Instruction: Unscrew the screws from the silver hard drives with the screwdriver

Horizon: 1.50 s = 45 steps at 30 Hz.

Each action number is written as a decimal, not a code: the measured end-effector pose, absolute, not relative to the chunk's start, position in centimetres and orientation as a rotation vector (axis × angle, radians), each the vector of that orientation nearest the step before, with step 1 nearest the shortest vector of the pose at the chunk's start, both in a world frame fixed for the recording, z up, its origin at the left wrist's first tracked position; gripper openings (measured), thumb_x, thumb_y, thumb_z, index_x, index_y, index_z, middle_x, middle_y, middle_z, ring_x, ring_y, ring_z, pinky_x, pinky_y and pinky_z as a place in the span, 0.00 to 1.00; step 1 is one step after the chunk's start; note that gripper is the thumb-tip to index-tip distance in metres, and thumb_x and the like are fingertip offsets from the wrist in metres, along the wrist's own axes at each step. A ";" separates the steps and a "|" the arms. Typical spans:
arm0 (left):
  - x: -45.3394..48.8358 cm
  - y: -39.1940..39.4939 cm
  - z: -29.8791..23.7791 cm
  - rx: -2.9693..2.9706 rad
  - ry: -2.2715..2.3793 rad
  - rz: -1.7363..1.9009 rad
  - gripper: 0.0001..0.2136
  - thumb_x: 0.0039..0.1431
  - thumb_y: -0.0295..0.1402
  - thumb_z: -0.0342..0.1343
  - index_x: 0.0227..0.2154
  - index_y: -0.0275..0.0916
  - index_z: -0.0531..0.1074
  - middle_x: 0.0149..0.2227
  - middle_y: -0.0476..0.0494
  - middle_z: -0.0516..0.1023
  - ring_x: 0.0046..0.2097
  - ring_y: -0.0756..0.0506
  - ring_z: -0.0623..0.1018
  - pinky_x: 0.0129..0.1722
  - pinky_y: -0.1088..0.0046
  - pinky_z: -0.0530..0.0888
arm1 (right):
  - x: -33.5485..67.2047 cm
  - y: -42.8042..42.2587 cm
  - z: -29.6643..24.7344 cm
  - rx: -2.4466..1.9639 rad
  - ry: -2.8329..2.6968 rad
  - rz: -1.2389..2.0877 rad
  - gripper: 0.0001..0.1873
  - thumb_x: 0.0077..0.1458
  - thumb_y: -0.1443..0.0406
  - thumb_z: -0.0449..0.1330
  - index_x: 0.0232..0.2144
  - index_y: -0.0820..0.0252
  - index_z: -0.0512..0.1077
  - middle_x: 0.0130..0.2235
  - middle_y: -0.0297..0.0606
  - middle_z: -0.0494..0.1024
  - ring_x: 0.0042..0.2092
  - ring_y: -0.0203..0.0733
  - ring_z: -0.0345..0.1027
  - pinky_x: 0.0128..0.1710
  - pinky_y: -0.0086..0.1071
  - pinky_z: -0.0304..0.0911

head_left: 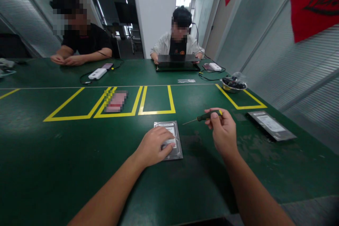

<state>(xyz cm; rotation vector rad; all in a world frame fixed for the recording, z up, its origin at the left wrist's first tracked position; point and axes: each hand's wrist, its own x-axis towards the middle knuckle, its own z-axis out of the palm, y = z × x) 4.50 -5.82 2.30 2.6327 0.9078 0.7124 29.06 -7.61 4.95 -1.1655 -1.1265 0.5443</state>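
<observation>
A silver hard drive with a white label lies flat on the green table in front of me. My left hand holds it down from the left, with bent fingers and the thumb pressed across its top and covering much of the label. Closed around the dark green handle of a screwdriver is my right hand. The thin metal shaft points left, and its tip is in the air just beyond the drive's upper right corner, apart from the drive.
Another hard drive lies to the right. Behind it stands a bowl of dark parts. Yellow tape outlines areas, one with a pinkish, blurred object. Across the table sit two people; one holds a dark flat panel.
</observation>
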 end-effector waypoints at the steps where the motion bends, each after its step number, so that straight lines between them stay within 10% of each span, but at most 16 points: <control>1: 4.5 -5.8 2.2 2.627 0.906 0.723 0.11 0.61 0.35 0.53 0.42 0.39 0.75 0.42 0.43 0.78 0.45 0.41 0.74 0.49 0.59 0.69 | 28.7 -7.6 4.8 -1.109 -1.109 0.559 0.14 0.60 0.55 0.56 0.43 0.58 0.67 0.40 0.39 0.77 0.28 0.31 0.65 0.26 0.27 0.60; 11: 4.5 -5.7 2.2 2.597 0.877 0.759 0.09 0.61 0.34 0.52 0.41 0.39 0.75 0.41 0.43 0.78 0.45 0.42 0.73 0.49 0.60 0.68 | 27.1 -8.5 4.9 -1.035 -1.191 0.456 0.27 0.60 0.63 0.56 0.60 0.54 0.56 0.43 0.39 0.76 0.31 0.31 0.68 0.31 0.29 0.68; 20: 4.5 -5.7 2.1 2.594 0.882 0.761 0.09 0.61 0.34 0.53 0.41 0.40 0.75 0.42 0.43 0.77 0.45 0.41 0.74 0.49 0.59 0.68 | 26.4 -8.8 2.9 -0.965 -1.477 0.264 0.28 0.59 0.68 0.58 0.59 0.49 0.56 0.46 0.41 0.75 0.46 0.41 0.74 0.43 0.37 0.74; 45: 4.5 -5.8 2.3 2.590 0.892 0.753 0.09 0.60 0.34 0.53 0.41 0.40 0.75 0.42 0.43 0.77 0.45 0.41 0.74 0.49 0.59 0.69 | 26.5 -8.7 2.5 -1.067 -1.589 0.200 0.28 0.58 0.67 0.59 0.59 0.52 0.56 0.46 0.41 0.76 0.43 0.40 0.75 0.43 0.37 0.74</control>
